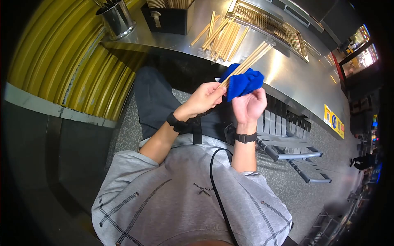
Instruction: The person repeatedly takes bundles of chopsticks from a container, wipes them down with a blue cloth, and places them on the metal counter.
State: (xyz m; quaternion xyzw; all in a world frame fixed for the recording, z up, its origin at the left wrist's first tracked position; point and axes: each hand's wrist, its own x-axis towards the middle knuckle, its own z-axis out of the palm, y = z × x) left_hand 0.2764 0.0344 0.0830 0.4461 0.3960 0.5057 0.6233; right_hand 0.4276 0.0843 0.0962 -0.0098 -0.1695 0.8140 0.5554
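Several long wooden chopsticks [257, 53] are gripped at their lower ends by my left hand [204, 99], whose fingers are closed round them. They slant up and to the right over the counter edge. A bunched blue cloth [245, 83] wraps around or lies against their lower part. My right hand [249, 107] holds the cloth from below, palm up and fingers curled into it. More chopsticks [223, 40] lie in a loose spread on the metal counter, just beyond the cloth.
The steel counter [291, 76] carries a wire-mesh grate [266, 25], a black holder [167, 18] with stacked items and a metal cup [116, 20] of utensils. A yellow corrugated panel [53, 53] stands left. A grey folding chair [287, 143] is beneath the counter at right.
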